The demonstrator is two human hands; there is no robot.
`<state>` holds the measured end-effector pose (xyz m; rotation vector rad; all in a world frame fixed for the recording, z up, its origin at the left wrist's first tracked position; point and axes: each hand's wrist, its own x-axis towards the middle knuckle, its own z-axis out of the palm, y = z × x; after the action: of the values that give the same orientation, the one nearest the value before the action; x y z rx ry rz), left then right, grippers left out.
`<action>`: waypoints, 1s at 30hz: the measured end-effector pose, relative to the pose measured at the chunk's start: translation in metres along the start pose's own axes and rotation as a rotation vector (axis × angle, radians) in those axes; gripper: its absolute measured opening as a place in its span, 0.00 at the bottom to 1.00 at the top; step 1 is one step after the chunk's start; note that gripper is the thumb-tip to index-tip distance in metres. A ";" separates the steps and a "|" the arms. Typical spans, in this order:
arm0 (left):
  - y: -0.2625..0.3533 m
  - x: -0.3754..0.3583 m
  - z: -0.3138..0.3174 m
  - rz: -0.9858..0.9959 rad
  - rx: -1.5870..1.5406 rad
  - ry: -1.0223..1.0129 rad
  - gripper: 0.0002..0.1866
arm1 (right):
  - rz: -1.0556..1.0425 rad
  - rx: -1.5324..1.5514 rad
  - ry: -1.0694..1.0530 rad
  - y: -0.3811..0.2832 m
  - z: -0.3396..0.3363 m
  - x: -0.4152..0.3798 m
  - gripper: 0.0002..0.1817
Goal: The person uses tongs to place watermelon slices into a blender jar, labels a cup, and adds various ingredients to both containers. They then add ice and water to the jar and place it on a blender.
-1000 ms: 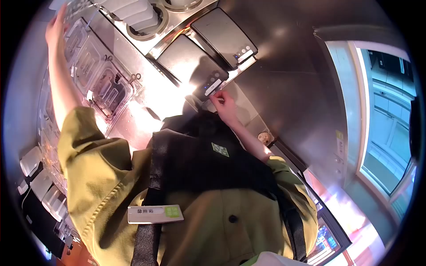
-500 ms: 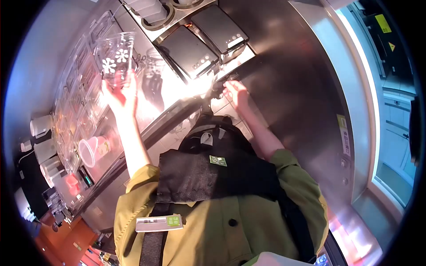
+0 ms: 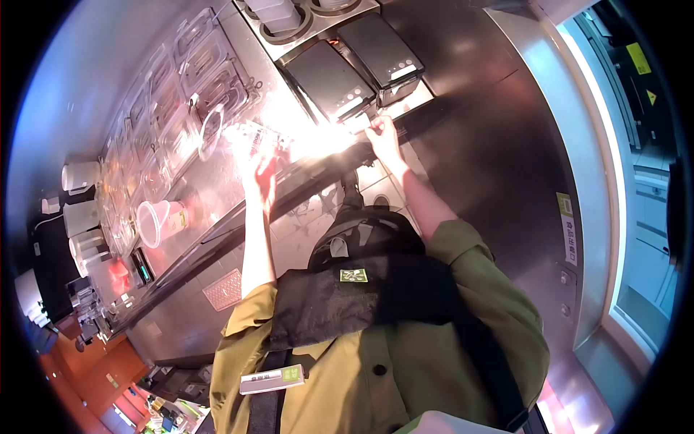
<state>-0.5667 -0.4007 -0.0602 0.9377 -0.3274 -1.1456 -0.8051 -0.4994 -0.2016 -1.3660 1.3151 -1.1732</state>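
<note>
Right now the clear patterned cup (image 3: 264,137) is up off the table (image 3: 217,206), the left hand's (image 3: 263,179) fingers curled round it, so it's been picked up but not set down. Glare hides whether anything is in it. The right hand (image 3: 388,145) is just beside the front of the black box (image 3: 329,78), fingertips drawn close; can't tell if they pinch anything. A clear tub (image 3: 173,220) sits on the table, apart from both hands

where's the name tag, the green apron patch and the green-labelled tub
Name tag (image 3: 272,379): head view, middle of its front
Green apron patch (image 3: 353,275): head view, centre
Green-labelled tub (image 3: 172,220): head view, side wall
</note>
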 end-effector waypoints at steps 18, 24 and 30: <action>-0.086 -0.022 0.070 -0.462 -0.274 -0.489 0.38 | -0.358 -0.407 -0.848 -0.147 -0.061 0.056 0.12; -0.092 -0.007 0.059 -0.532 0.153 -0.534 0.39 | 0.102 -0.237 -1.235 -0.149 -0.053 0.092 0.08; -0.091 0.004 0.063 -0.236 0.677 -0.826 0.41 | -0.225 -0.302 -1.333 -0.120 -0.050 0.109 0.09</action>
<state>-0.6640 -0.4421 -0.0940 1.0524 -1.3661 -1.6563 -0.8349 -0.6010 -0.0699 -1.9738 0.3459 0.0061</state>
